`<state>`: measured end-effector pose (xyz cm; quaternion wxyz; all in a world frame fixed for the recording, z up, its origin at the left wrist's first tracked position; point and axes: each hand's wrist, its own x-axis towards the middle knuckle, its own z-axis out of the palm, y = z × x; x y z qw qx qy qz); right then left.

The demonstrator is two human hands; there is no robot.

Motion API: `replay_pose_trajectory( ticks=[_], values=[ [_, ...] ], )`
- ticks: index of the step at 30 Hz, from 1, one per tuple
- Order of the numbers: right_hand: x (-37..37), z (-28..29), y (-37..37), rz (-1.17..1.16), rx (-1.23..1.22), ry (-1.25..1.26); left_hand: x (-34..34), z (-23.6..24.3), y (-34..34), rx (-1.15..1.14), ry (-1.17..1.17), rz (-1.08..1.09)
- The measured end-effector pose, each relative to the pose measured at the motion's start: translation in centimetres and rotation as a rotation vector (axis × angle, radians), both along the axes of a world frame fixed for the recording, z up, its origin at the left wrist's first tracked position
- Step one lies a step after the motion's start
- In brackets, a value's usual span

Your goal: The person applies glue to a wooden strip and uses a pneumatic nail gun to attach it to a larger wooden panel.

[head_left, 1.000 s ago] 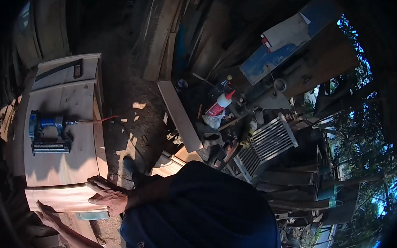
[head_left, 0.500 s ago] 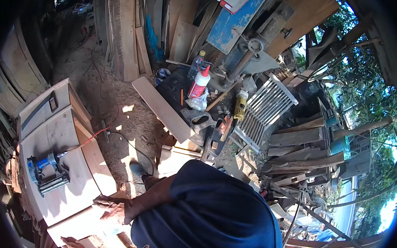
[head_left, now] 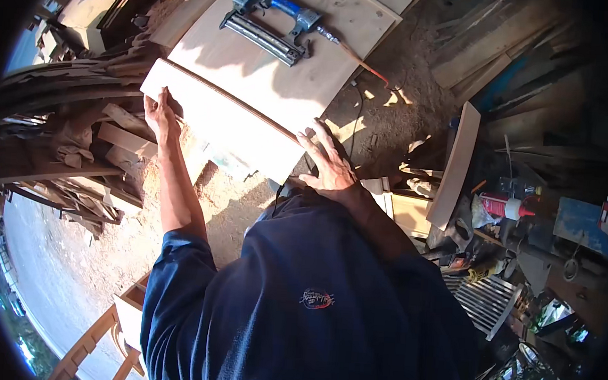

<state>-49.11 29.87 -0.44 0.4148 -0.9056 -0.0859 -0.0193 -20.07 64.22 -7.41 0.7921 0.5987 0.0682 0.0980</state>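
A pale wooden board (head_left: 225, 119), glaring in the sun, lies along the near edge of a larger wooden panel (head_left: 319, 58), with a narrow dark gap between them. My left hand (head_left: 161, 115) grips the board's left end, its fingers partly hidden at the edge. At the opposite end, my right hand (head_left: 330, 165) has its fingers stretched out and apart, touching the board's corner. Beyond the board, a blue and grey nail gun (head_left: 276, 21) rests on the panel. An orange-red air hose (head_left: 364, 65) runs from it over the panel's right side.
To the right, a loose plank (head_left: 455, 168) leans beside a red and white glue bottle (head_left: 505, 206) and a slatted piece (head_left: 485, 298). Scrap wood (head_left: 122, 144) is piled on the left. A wooden frame (head_left: 96, 341) stands at the lower left. Sawdust covers the ground (head_left: 233, 217).
My view has swung left, bringing the board, the nail gun and both hands toward the middle. The left hand, barely visible at the lower edge before, now shows fully on the board's end.
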Motion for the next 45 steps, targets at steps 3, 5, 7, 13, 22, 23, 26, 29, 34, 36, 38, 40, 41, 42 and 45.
replay_pose_trajectory(
  ticks=[3, 5, 7, 13, 22, 23, 26, 29, 34, 36, 38, 40, 41, 42, 45],
  values=[
    [-0.1, -0.2, -0.3, -0.001, 0.016, 0.012, -1.5, 1.2, -1.2, 0.005, 0.062, 0.098],
    [0.0, -0.4, -0.7, 0.051, 0.012, -0.037, -1.0, 0.2, -0.7, -0.065, -0.027, 0.007],
    [0.0, -0.6, -0.7, 0.05, -0.016, -0.075, -0.9, -0.4, -0.5, -0.004, 0.001, 0.032],
    [1.2, 1.2, -0.9, 0.075, -0.105, -0.162, -1.4, 0.3, -1.3, 0.08, -0.078, 0.063],
    [1.7, 1.3, -1.5, 0.103, -0.093, -0.088, -1.6, 1.3, -2.2, -0.034, -0.013, 0.128],
    [1.8, 1.4, -1.5, 0.109, -0.121, -0.092, -1.5, 1.2, -2.1, -0.049, -0.003, 0.132],
    [1.8, 1.3, -1.6, 0.128, -0.068, -0.087, -1.7, 1.3, -2.5, -0.039, -0.067, 0.139],
    [1.7, 1.6, -1.4, 0.132, -0.069, -0.058, -1.6, 1.3, -2.4, 0.041, -0.003, 0.175],
    [0.6, 1.7, -0.7, 0.173, -0.08, -0.142, -1.6, 0.2, -2.0, -0.067, -0.134, 0.131],
    [0.2, 1.8, -0.6, 0.234, -0.178, -0.164, -1.8, 0.4, -2.3, -0.094, -0.156, 0.101],
    [0.0, 0.3, -0.5, 0.227, -0.155, -0.216, -1.6, 0.2, -2.3, -0.114, -0.198, 0.089],
    [0.0, -0.2, -0.8, 0.221, -0.132, -0.268, -1.1, -0.2, -2.0, -0.094, -0.186, 0.107],
    [0.2, 0.1, -1.1, 0.225, -0.195, -0.281, -1.0, -0.4, -1.7, -0.072, -0.171, 0.126],
    [0.3, 0.4, -1.4, 0.229, -0.258, -0.294, -1.0, -0.6, -1.4, -0.116, -0.196, 0.107],
    [0.2, 0.7, -2.1, 0.079, -0.165, -0.229, -1.0, 0.1, -1.9, -0.05, -0.08, 0.144]
  ],
)
